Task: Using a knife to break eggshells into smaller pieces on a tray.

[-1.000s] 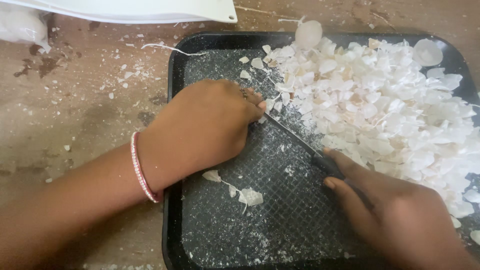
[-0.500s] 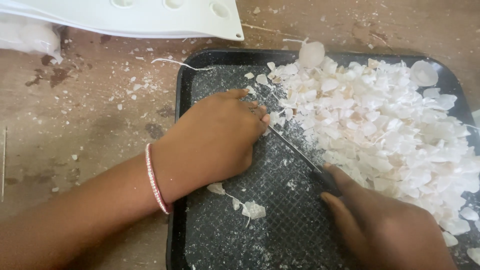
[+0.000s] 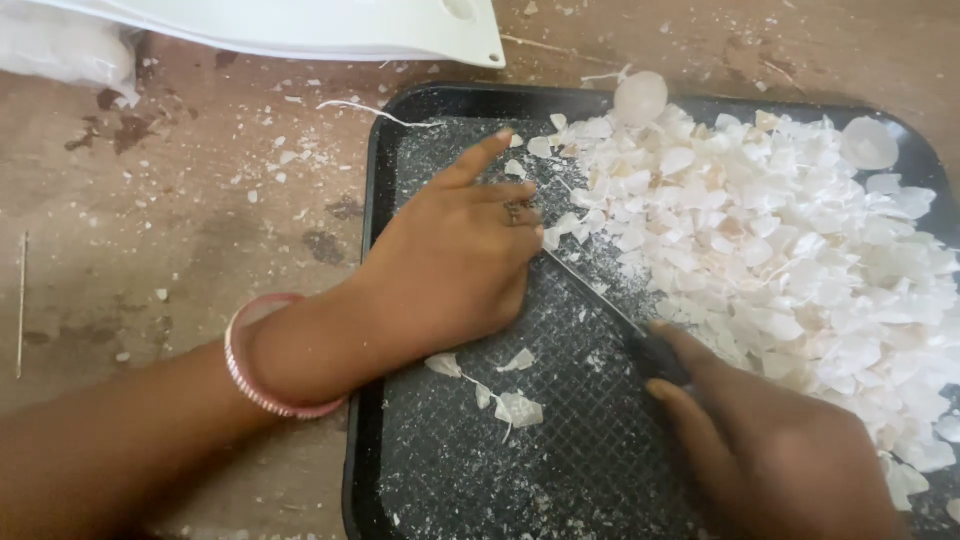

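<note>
Since the earlier frame, left hand (image 3: 455,265) has uncurled: index finger now points up the tray (image 3: 372,300), palm flat beside the shell pile (image 3: 770,260). Right hand (image 3: 770,450) stays closed around the knife (image 3: 610,305), blade lying mid-tray against the pile's left edge.

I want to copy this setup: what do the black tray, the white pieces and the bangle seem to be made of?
Tray: likely moulded plastic, matte black, with a fine grid-textured floor and rounded rim.
White pieces: thin, curved, brittle-looking flakes, chalky matte, possibly eggshell.
Bangle: pinkish, glossy and slightly translucent, so glass or plastic; I cannot tell which.
</note>
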